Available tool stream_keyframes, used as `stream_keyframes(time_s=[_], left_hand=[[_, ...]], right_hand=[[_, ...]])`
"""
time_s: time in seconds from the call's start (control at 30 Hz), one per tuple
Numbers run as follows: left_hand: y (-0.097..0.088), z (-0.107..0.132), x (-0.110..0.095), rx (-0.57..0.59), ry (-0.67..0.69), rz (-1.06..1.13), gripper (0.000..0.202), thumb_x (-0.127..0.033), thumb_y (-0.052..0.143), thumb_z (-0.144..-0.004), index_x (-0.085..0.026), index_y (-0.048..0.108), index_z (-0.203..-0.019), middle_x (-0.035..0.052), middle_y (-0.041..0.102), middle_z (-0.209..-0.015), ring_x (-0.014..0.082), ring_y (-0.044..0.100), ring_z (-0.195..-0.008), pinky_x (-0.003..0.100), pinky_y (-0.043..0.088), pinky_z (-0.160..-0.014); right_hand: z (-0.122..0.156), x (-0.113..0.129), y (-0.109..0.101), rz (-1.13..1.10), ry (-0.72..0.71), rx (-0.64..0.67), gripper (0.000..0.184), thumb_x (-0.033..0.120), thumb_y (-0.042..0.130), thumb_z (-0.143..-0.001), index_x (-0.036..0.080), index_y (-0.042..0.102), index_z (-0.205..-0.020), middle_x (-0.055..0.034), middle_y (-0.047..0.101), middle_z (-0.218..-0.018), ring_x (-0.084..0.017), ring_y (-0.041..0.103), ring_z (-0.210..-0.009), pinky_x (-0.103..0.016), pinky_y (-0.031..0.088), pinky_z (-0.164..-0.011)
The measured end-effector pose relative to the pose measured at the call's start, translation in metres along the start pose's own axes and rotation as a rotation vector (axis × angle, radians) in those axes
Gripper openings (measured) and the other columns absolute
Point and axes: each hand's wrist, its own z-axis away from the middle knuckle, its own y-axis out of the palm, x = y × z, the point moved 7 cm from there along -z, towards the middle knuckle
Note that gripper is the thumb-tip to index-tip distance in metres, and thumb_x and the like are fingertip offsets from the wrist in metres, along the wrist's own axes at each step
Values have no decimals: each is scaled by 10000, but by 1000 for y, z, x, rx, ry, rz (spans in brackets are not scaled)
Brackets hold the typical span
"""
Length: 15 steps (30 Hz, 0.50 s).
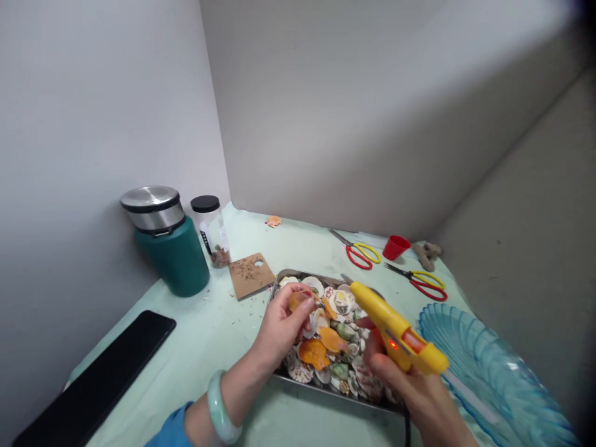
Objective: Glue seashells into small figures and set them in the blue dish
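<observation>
The right hand (410, 385) wraps its grip around a yellow glue gun (388, 320); the left hand (282, 316) pinches what looks like an orange shell (294, 302) over a tray (326, 390) of shells (313, 353).

The left hand (282, 320) covers part of the orange piece (295, 302) pinched in it. The yellow glue gun (388, 323) hides some fingers of the right hand (414, 391). Right of it, the blue dish (505, 366) is cut off by the bottom edge; left of the left hand, so is the black slab (107, 372). Specks (249, 268) beyond the left hand are too small to identify.
</observation>
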Motion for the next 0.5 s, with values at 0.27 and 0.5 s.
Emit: stream_keyframes(time_s=[0.27, 0.5], left_hand=[[2, 2, -6, 8, 77, -82, 229, -360, 574, -838, -179, 545, -976, -52, 482, -572, 71, 451, -488, 166, 354, -469], [0, 3, -4, -13, 79, -119, 218, -336, 559, -843, -184, 535, -998, -44, 501, -610, 76, 455, -501, 174, 366, -481]], right_hand=[[4, 9, 17, 147, -66, 20, 326, 480, 673, -746, 228, 718, -947, -54, 672, -771, -222, 627, -760, -307, 523, -690], [-1, 19, 31, 231, -163, 158, 209, 393, 607, -805, 200, 675, -847, -22, 652, -702, -174, 598, -617, -267, 512, -597]])
